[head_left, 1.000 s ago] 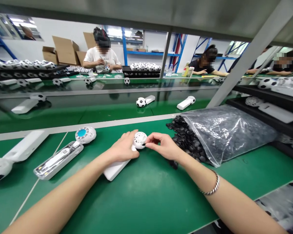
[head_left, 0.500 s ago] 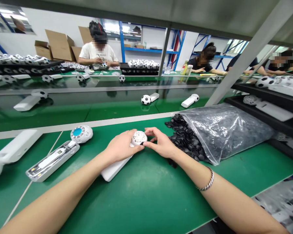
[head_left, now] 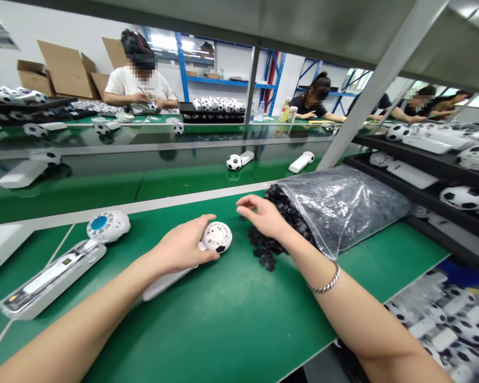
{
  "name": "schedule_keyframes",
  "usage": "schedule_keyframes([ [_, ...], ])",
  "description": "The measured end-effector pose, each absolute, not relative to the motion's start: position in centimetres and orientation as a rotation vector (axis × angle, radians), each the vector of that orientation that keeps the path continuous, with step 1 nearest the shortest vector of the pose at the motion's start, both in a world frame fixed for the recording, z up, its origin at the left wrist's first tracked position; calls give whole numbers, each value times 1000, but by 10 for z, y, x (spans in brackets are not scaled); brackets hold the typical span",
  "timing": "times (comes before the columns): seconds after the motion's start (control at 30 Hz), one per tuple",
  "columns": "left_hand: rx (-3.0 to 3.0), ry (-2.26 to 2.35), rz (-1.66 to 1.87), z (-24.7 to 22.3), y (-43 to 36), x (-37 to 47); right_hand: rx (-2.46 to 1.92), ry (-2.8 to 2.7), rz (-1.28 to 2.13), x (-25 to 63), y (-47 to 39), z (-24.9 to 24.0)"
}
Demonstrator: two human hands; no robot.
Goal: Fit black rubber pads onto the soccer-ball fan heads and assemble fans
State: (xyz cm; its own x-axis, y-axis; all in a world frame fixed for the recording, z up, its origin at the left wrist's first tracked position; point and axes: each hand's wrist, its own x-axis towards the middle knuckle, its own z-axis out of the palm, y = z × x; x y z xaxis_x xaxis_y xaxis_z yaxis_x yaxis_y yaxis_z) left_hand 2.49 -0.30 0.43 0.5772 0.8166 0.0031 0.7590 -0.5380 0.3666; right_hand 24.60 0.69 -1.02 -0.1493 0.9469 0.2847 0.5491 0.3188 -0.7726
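My left hand (head_left: 183, 246) is closed around a white handheld fan (head_left: 217, 238) with a round, soccer-ball-style head. The head's vented face points up, with one black patch near its lower edge, and the handle runs down-left under my palm. To the right, my right hand (head_left: 261, 215) is over the near edge of a pile of small black pieces (head_left: 279, 234). Its thumb and fingers are curled together, and a small dark piece shows at the fingertips. The pile spills from a clear plastic bag (head_left: 351, 207). Left of my hands lies an opened fan (head_left: 64, 271) with a blue disc on its head.
A green belt (head_left: 175, 183) carrying several soccer-ball fans runs beyond the pale strip. Black trays (head_left: 403, 170) of fans are stacked at right, beside a metal post (head_left: 355, 117). More fans (head_left: 451, 324) lie below the table edge. People (head_left: 139, 80) work across the line.
My right hand has left the fan's head and moved over the black pieces. Some pieces now lie spread nearer to me. My left hand still holds the fan; the view has shifted right.
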Motion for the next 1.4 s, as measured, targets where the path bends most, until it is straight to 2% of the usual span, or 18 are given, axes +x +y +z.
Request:
schedule_keyframes([
  [0.1, 2693, 1192, 185, 8, -4, 21, -1636, -1873, 330, 268, 10, -1],
  [0.43, 2872, 1143, 396, -10, 6, 22, -1802, -2046, 233, 249, 12, -23],
  [0.77, 2790, 1128, 479, -19, 8, 20, -1660, -2047, 459, 251, 13, -22],
  [0.9, 2737, 1164, 496, -19, 8, 21, -1359, -2003, 646, 248, 1, -9],
  [1.13, 2634, 1102, 420, -11, 1, 21, -961, -2238, 642, 230, -26, 10],
  [1.4, 2511, 1221, 494, -12, -3, 29, -1041, -2128, 617, 218, -26, -5],
])
